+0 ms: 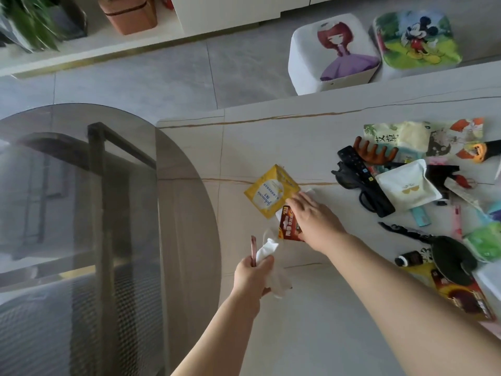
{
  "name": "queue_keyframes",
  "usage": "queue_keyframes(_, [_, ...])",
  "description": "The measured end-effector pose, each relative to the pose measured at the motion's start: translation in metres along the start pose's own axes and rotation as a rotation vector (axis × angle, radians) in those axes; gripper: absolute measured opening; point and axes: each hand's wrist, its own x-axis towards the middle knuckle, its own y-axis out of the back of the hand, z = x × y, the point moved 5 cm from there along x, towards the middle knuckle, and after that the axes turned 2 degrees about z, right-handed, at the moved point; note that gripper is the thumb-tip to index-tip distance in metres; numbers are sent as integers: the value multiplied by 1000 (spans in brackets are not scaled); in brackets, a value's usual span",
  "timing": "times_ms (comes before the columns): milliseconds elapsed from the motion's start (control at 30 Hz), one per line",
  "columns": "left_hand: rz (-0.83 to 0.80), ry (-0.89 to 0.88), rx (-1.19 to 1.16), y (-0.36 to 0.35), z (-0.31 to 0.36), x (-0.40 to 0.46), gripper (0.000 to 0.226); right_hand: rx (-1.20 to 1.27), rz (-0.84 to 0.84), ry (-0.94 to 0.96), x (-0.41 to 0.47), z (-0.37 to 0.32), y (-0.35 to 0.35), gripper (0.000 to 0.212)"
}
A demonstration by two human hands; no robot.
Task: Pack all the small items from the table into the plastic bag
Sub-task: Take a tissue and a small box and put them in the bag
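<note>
My left hand [250, 275] grips the bunched mouth of a thin clear plastic bag [273, 267] just above the pale table [298, 335]; a thin reddish strip sticks up from that grip. My right hand [314, 218] lies flat, fingers straight, on a red-brown packet [288, 229], with its fingertips at a yellow sachet [271, 191]. I cannot tell whether these two packets lie inside the bag or beside it.
Several small items lie at the table's right: a black remote [360, 172], brown claw clip [375, 153], white pouch [409, 185], small dark bottle [409, 258], green packet [485, 241], red packet [466, 297]. A round glass table [108, 213] adjoins on the left. Two stools [333, 52] stand beyond.
</note>
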Motion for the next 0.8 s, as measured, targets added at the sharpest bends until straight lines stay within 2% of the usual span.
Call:
queue_keyframes(67, [-15, 5, -10, 0, -2, 1, 10, -84, 48, -79, -3, -2, -2, 76])
queue_keyframes(133, [-18, 8, 1, 1, -4, 2, 12, -112, 94, -169, -11, -1, -3, 68])
queue_keyframes(267, [-10, 22, -3, 2, -9, -1, 5, -6, 68, -397, -29, 8, -7, 63])
queue_keyframes(367, [-5, 29, 14, 2, -12, -5, 7, 229, -1, -545, -44, 9, -18, 63])
queue_keyframes(467, [0, 27, 34, 1, -12, -10, 4, 478, -27, -650, -59, 10, -27, 53])
queue_keyframes(633, [-8, 32, 60, -1, -10, -34, 12, 1044, 54, -823, -105, 18, -27, 41])
queue_keyframes(800, [-32, 10, 139, -7, -3, -83, 12, 1416, 100, -893, -175, 19, 7, 35])
